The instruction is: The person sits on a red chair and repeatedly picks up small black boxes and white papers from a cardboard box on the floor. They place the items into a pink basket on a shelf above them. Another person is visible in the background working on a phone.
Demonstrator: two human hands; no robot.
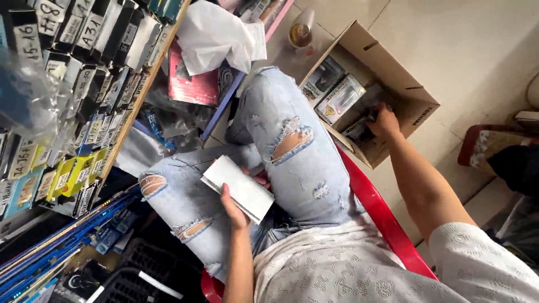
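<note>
I sit on a red plastic chair [375,206] in torn light-blue jeans. My left hand [234,206] holds a flat white box [238,187] over my lap, fingers wrapped along its near edge. My right hand [384,122] reaches down into an open cardboard carton [393,67] on the floor to my right. Its fingers rest on a dark packaged box [359,130] inside. Two more packaged boxes with pictures [340,97] lie further back in the carton.
Shelves of small labelled boxes [73,67] fill the left side, with yellow boxes [78,171] lower down. A white plastic bag [213,35] and a red package [193,84] lie ahead. A glass of brown drink [301,33] stands on the tiled floor. Black crate [140,269] bottom left.
</note>
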